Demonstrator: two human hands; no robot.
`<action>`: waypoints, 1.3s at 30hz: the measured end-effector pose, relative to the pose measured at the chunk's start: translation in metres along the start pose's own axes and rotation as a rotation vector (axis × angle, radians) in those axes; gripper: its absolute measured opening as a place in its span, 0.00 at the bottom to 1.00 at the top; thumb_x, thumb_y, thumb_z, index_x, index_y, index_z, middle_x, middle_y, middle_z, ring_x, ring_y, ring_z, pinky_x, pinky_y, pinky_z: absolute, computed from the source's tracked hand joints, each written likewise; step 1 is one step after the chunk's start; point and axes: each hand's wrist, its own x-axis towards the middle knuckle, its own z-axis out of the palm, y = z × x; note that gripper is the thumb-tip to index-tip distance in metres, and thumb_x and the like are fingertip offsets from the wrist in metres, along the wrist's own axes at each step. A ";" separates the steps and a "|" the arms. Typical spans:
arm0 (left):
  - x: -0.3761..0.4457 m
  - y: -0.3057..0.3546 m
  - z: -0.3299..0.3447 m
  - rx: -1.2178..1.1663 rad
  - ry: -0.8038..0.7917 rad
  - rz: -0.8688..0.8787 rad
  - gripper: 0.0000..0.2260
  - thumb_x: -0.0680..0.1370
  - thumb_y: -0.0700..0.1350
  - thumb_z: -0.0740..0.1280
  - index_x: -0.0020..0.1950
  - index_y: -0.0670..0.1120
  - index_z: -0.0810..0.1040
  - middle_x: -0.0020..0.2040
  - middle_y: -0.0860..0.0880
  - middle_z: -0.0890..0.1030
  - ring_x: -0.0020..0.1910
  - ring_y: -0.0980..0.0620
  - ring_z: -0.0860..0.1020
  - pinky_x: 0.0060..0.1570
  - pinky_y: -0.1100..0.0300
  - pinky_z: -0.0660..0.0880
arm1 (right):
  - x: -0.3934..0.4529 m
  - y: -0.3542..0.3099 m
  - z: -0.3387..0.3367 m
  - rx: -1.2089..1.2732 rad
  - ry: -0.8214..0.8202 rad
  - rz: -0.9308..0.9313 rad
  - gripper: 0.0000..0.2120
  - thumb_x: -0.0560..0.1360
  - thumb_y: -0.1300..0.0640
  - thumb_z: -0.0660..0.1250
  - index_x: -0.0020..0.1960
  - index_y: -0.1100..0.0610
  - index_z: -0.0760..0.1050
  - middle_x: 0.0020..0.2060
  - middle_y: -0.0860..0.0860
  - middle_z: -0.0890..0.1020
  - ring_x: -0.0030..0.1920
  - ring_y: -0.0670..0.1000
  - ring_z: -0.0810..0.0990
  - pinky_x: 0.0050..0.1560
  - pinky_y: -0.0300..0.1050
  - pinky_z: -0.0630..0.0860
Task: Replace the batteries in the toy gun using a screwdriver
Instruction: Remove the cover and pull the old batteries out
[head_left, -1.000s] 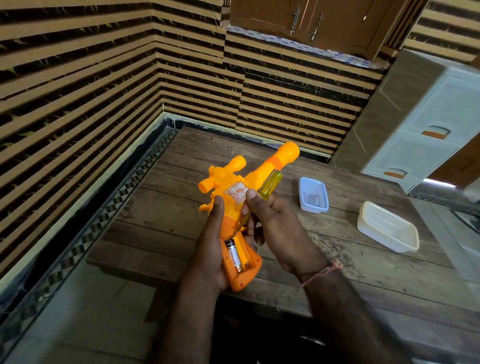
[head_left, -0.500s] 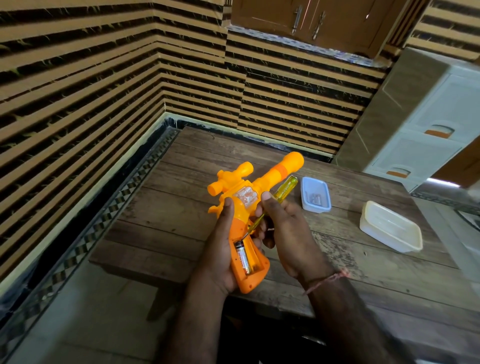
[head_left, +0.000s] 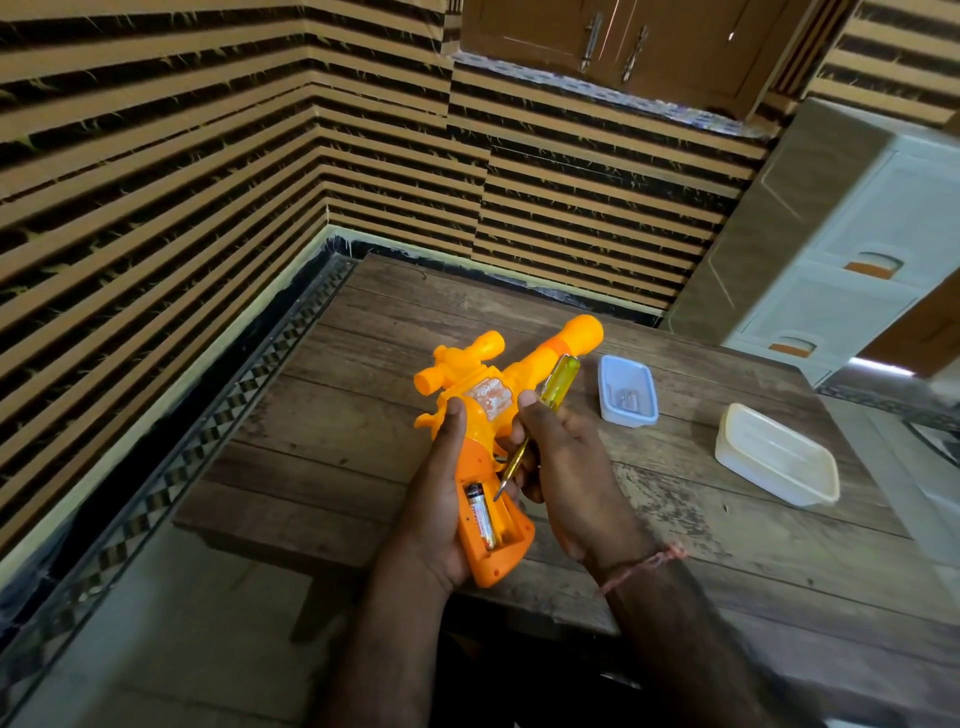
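Fingers of the left hand (head_left: 441, 499) curled round the grip of the toy gun (head_left: 483, 441) from the left, thumb laid straight up along its body, holding it above the near edge of the table (head_left: 363, 415). The gun was moulded plastic, yellow in the barrel and scope, deeper orange in the handle, with a pale textured panel on its side. Its barrel pointed far and right. The battery compartment in the handle lay open, a rectangular cavity with one cylindrical battery (head_left: 480, 514) sitting along its left side.

The right hand (head_left: 566, 467) grasped the screwdriver (head_left: 540, 410), index finger stretched along it. The handle was translucent yellow plastic, rounded at the far end; the thin metal shaft slanted down and left, its tip at the upper right edge of the open compartment. A reddish thread (head_left: 644, 564) circled the right wrist.

The table was of dark, worn wooden planks with a rough grain. On it, right of the gun, stood a small rectangular pale-blue container (head_left: 626, 389) with small items inside, too blurred to tell. Further right lay a larger cream-white rectangular tub (head_left: 774, 454) with rounded corners.
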 end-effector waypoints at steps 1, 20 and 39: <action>0.000 0.001 0.000 -0.005 0.013 0.003 0.26 0.79 0.66 0.56 0.50 0.47 0.82 0.39 0.48 0.81 0.33 0.53 0.78 0.34 0.60 0.72 | 0.000 0.002 0.001 -0.010 0.011 -0.007 0.19 0.82 0.51 0.56 0.36 0.59 0.70 0.23 0.55 0.71 0.21 0.50 0.70 0.22 0.36 0.63; -0.003 0.010 -0.005 0.112 0.155 0.039 0.33 0.64 0.75 0.69 0.50 0.48 0.84 0.47 0.41 0.75 0.39 0.46 0.75 0.42 0.54 0.71 | -0.049 0.034 0.014 -0.933 0.031 -0.630 0.20 0.65 0.56 0.74 0.51 0.43 0.69 0.44 0.43 0.77 0.48 0.47 0.74 0.45 0.45 0.74; -0.007 0.009 0.002 0.090 0.203 0.010 0.33 0.64 0.74 0.70 0.53 0.47 0.84 0.56 0.39 0.75 0.54 0.38 0.71 0.53 0.43 0.67 | -0.045 0.024 0.010 -0.950 -0.009 -0.649 0.21 0.63 0.56 0.74 0.49 0.45 0.66 0.44 0.44 0.77 0.46 0.46 0.71 0.43 0.42 0.70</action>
